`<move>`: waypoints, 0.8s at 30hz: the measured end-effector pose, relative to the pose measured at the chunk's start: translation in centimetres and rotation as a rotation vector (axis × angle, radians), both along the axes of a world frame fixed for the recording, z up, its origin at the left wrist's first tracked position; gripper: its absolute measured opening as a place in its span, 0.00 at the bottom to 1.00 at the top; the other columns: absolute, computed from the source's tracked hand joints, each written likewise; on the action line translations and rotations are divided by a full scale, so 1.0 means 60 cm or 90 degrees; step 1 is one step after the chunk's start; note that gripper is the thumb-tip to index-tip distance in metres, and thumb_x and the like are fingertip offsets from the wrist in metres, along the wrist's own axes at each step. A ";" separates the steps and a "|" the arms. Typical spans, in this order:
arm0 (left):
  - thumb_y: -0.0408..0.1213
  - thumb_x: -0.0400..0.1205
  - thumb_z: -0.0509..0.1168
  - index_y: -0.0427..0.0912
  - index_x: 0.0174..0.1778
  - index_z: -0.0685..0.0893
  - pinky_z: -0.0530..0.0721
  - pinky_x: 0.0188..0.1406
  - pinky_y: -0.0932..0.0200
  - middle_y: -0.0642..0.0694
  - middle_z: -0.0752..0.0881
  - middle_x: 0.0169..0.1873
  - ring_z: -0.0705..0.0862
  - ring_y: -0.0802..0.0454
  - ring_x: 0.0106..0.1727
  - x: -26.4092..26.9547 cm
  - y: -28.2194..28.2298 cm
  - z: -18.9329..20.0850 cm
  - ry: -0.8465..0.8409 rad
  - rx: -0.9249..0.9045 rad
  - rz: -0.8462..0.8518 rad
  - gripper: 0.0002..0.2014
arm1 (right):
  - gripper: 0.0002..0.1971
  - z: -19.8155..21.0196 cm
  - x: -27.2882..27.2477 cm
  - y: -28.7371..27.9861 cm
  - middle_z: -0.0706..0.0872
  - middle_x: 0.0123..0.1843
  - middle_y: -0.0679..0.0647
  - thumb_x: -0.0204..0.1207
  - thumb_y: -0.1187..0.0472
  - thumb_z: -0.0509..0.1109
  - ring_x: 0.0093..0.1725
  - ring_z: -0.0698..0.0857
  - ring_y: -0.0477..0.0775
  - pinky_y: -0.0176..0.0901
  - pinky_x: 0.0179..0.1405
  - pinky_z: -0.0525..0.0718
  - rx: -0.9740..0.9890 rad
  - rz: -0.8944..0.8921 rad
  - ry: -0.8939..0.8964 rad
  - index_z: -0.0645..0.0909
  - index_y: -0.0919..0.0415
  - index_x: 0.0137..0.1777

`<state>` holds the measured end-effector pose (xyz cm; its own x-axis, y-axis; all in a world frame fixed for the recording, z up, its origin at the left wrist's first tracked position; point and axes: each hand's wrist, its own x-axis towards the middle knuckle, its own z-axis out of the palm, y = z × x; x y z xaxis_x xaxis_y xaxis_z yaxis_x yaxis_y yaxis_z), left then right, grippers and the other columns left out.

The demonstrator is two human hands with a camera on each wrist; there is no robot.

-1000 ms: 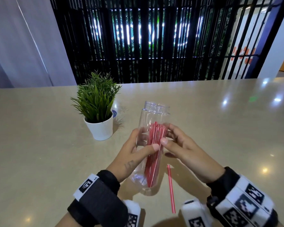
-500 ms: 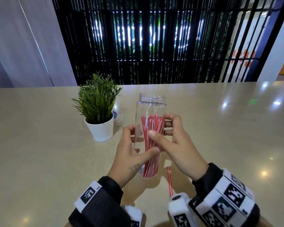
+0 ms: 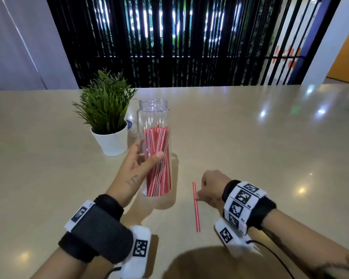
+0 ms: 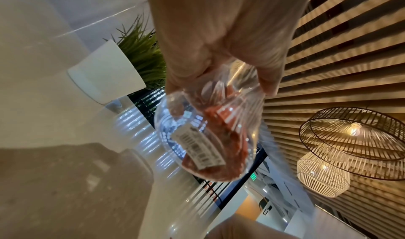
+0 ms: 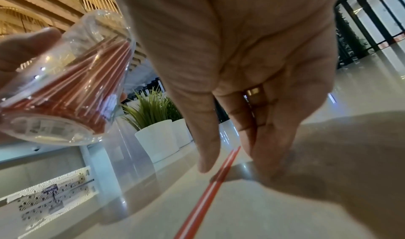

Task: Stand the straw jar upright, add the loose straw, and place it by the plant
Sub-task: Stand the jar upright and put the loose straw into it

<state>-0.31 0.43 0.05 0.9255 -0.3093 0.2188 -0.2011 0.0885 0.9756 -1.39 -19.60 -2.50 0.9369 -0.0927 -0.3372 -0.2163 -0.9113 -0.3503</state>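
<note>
The clear plastic jar (image 3: 153,121) stands roughly upright with several red-and-white straws inside. My left hand (image 3: 147,156) grips its middle, thumb in front and fingers behind. In the wrist views the jar (image 4: 208,139) (image 5: 65,87) shows its labelled base, so it looks slightly raised off the table. The loose straw (image 3: 196,210) lies flat to the right of the jar. My right hand (image 3: 201,190) reaches down over its far end. In the right wrist view my right hand (image 5: 234,170) has thumb and fingers either side of the straw (image 5: 197,208), with a gap.
A small green plant (image 3: 106,105) in a white pot (image 3: 111,143) stands just left of the jar, close to my left hand. The beige table (image 3: 250,158) stretches wide to the right and front. A black slatted screen runs behind its far edge.
The jar went from leaning toward me to upright, now held by my left hand alone. My right hand left the jar and dropped down to the loose straw.
</note>
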 end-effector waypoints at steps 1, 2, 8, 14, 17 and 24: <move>0.56 0.63 0.69 0.53 0.69 0.69 0.85 0.46 0.60 0.50 0.83 0.57 0.84 0.54 0.56 -0.002 0.002 -0.003 0.003 0.004 -0.001 0.37 | 0.15 0.002 0.001 0.005 0.80 0.35 0.54 0.66 0.53 0.75 0.38 0.81 0.57 0.42 0.36 0.78 -0.011 0.001 0.010 0.72 0.60 0.31; 0.56 0.63 0.69 0.53 0.69 0.70 0.86 0.44 0.61 0.51 0.83 0.57 0.84 0.54 0.56 -0.003 0.003 -0.005 0.005 0.008 -0.001 0.37 | 0.15 0.002 0.000 0.010 0.79 0.35 0.54 0.66 0.53 0.75 0.39 0.81 0.57 0.43 0.37 0.78 -0.029 0.008 0.015 0.72 0.60 0.33; 0.56 0.62 0.68 0.62 0.62 0.71 0.86 0.42 0.65 0.54 0.82 0.56 0.84 0.58 0.54 -0.012 0.011 -0.008 0.002 0.020 0.002 0.30 | 0.07 0.000 0.004 0.016 0.82 0.37 0.59 0.69 0.62 0.73 0.37 0.82 0.59 0.43 0.36 0.78 -0.096 0.029 0.012 0.79 0.64 0.38; 0.58 0.61 0.67 0.58 0.67 0.68 0.85 0.40 0.65 0.54 0.79 0.59 0.83 0.56 0.57 -0.022 0.017 -0.017 0.016 0.048 -0.008 0.35 | 0.06 -0.014 0.006 0.001 0.82 0.36 0.57 0.65 0.65 0.73 0.38 0.83 0.58 0.42 0.34 0.78 -0.057 -0.015 0.003 0.78 0.63 0.37; 0.58 0.61 0.67 0.53 0.69 0.67 0.86 0.41 0.63 0.52 0.79 0.60 0.83 0.54 0.57 -0.023 0.016 -0.025 0.032 0.047 0.000 0.39 | 0.08 -0.020 0.009 -0.004 0.80 0.29 0.54 0.65 0.64 0.73 0.34 0.82 0.57 0.38 0.28 0.76 -0.024 -0.037 0.017 0.75 0.62 0.32; 0.57 0.61 0.68 0.52 0.69 0.69 0.84 0.50 0.55 0.52 0.80 0.59 0.83 0.53 0.58 -0.022 0.007 -0.033 0.050 0.055 0.004 0.38 | 0.15 -0.032 0.016 -0.015 0.75 0.28 0.55 0.63 0.64 0.72 0.31 0.76 0.56 0.39 0.24 0.69 0.035 -0.032 0.047 0.67 0.60 0.25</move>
